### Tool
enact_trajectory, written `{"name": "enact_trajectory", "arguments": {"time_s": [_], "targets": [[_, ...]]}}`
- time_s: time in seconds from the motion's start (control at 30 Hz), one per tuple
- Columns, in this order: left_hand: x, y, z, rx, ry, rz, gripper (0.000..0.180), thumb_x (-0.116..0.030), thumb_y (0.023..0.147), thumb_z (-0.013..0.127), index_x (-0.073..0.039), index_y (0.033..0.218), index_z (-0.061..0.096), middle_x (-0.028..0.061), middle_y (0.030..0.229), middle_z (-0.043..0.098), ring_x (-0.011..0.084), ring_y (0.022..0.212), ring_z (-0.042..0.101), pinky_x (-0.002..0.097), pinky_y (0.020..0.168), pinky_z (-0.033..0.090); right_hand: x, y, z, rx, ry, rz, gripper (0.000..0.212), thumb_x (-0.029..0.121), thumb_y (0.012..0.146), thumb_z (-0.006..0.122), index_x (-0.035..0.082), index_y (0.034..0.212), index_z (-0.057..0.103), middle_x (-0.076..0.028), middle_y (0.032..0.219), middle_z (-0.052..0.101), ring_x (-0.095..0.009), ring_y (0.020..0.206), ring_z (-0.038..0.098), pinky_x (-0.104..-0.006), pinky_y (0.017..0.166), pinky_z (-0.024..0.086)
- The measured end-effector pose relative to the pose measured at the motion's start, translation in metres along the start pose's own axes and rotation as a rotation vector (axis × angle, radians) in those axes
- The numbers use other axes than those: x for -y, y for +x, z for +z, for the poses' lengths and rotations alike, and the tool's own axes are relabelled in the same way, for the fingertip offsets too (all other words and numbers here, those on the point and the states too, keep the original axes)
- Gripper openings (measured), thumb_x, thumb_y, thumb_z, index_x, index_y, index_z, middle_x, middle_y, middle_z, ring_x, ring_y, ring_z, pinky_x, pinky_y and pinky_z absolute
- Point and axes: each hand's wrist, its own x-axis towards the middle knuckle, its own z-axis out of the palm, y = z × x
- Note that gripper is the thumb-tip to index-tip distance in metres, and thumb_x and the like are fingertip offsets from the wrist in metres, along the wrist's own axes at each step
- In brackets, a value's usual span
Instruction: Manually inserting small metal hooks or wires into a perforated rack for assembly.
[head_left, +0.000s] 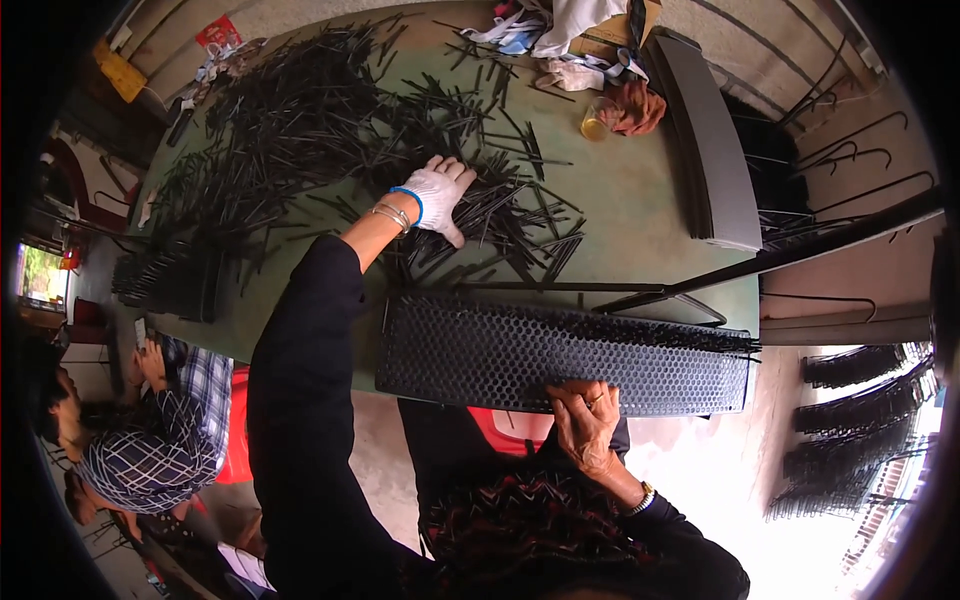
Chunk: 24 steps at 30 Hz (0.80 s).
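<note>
My left hand (440, 195), in a white glove with a blue cuff, lies palm down over a heap of thin black sticks (495, 215). Its fingers are spread. Nearer to me, a long dark panel (470, 350) full of round holes rests along the table's near edge. Black sticks stand in rows (680, 340) along its far right part. My bare right hand (585, 420) is closed at the panel's near edge, thumb and fingers pressed together. Whatever they pinch is too small or hidden to make out.
A much larger heap of black sticks (300, 110) covers the table's far left. Far right stand a stack of grey panels (705, 150), a cup (597, 120) and cloths (632, 108). A metal bar (800, 255) slants across the right. Another person (150, 440) sits at left.
</note>
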Motion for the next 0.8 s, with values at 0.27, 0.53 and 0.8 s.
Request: {"name": "enact_trajectory", "arguments": {"time_s": [0.27,0.53,0.8], "targets": [[-0.018,-0.011,0.007,0.005,0.085,-0.005,0.115,-0.056,0.052,0.083,0.007,0.137,0.038,0.0245,0.132,0.046,0.0379,0.131,0.039,0.046,0.115,0.023,0.0,0.001,0.0,0.002,-0.008,-0.006,0.028,0.008,0.074,0.074,0.016,0.1,0.071,0.0,0.089,0.059,-0.019,0.078,0.052,-0.0344,0.07,0.036],[-0.022,-0.007,0.016,-0.086,0.068,-0.108,0.068,-0.03,0.06,0.079,-0.002,0.116,0.052,0.0169,0.113,0.057,0.0316,0.113,0.054,0.0429,0.101,0.041,0.004,0.005,-0.002,-0.003,0.027,-0.009,0.024,0.002,0.074,0.07,0.01,0.096,0.072,-0.002,0.086,0.058,-0.019,0.077,0.052,-0.0343,0.069,0.034],[-0.021,-0.016,0.018,-0.096,0.031,-0.223,0.056,-0.025,0.071,0.072,-0.004,0.118,0.05,0.0162,0.107,0.062,0.0331,0.1,0.063,0.043,0.085,0.051,0.005,0.004,-0.002,-0.005,0.03,0.001,0.02,0.002,0.077,0.068,0.01,0.096,0.072,-0.002,0.088,0.059,-0.018,0.079,0.052,-0.0337,0.071,0.034]]}}
